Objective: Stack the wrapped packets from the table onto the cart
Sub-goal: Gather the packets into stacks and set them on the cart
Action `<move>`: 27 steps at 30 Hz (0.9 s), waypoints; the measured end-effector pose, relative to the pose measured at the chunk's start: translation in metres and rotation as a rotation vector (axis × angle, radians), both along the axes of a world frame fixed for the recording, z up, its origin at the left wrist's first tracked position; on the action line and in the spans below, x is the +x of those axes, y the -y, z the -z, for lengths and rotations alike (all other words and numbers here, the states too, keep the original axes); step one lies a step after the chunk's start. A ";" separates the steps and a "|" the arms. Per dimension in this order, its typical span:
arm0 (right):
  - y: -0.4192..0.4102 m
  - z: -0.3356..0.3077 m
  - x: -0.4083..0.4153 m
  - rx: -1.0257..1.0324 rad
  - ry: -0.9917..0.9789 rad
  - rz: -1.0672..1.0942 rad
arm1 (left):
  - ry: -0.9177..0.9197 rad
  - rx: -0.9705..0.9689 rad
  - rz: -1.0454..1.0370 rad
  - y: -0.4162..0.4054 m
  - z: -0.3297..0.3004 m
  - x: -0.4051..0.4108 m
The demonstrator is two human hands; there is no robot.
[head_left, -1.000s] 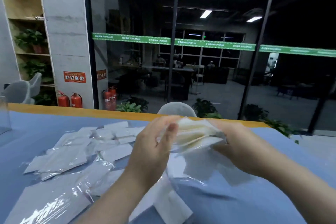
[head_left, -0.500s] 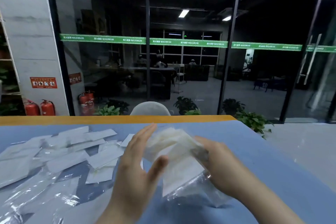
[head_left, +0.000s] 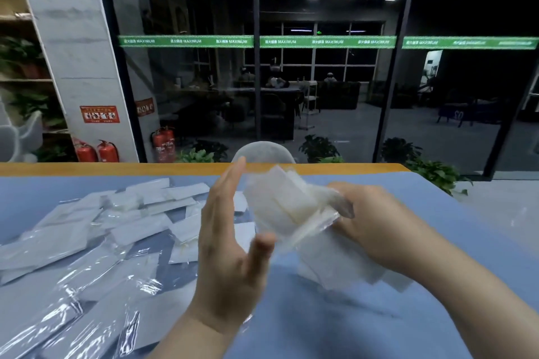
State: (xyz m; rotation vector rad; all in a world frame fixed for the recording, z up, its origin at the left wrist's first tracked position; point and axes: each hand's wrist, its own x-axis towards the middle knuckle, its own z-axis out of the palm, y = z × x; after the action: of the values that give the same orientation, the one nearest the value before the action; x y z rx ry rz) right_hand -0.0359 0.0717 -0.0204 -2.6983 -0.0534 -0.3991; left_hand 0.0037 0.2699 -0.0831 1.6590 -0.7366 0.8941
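The right hand (head_left: 376, 230) grips a bundle of wrapped packets (head_left: 287, 207), fingers curled round its right end, and holds it raised above the table (head_left: 364, 326). The left hand (head_left: 230, 245) stands upright beside the bundle with fingers straight and spread; its thumb lies at the bundle's lower left edge, but actual contact cannot be confirmed because of blur. A second layer of clear wrapping (head_left: 344, 265) lies under the right hand; whether it hangs from the bundle or rests on the table cannot be told.

Surroundings:
- Loose packets (head_left: 96, 227) cover the left half of the blue table surface, overlapping one another, with clear film glinting nearest the camera. They lie just left of the left forearm.
- The right part of the table surface, in front of and beyond the right forearm, carries only the wrapping noted above.
- The far table edge is an orange strip (head_left: 116, 168) running the full width.
- A pale chair back (head_left: 264, 151) rises just behind that edge, directly beyond the bundle.
- Beyond it stand a glass wall (head_left: 335, 81), potted plants (head_left: 319, 148) and 4 red fire extinguishers (head_left: 108, 151).

The cart is out of view.
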 end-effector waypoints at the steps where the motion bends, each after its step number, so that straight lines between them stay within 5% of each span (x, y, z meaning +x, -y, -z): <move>1: -0.005 -0.010 -0.002 -0.076 -0.034 0.001 | 0.051 0.025 -0.016 -0.001 -0.003 -0.004; 7: -0.024 -0.043 -0.004 -0.420 -0.104 0.004 | 0.223 0.217 0.092 -0.012 -0.013 -0.005; 11: -0.031 -0.040 0.004 -0.522 -0.121 -0.027 | 0.181 0.318 -0.104 -0.007 0.001 0.017; 21: -0.017 0.006 0.008 -0.194 -0.134 -0.141 | -0.651 0.006 -0.059 -0.006 0.014 0.029; 27: 0.003 0.048 -0.009 0.058 -0.094 -0.116 | -0.786 -0.156 0.080 0.015 0.018 0.023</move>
State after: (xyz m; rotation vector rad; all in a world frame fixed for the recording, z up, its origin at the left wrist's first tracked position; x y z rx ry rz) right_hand -0.0446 0.0688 -0.0681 -2.6372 -0.1675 -0.2347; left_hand 0.0266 0.2553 -0.1006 1.6444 -0.1789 0.1835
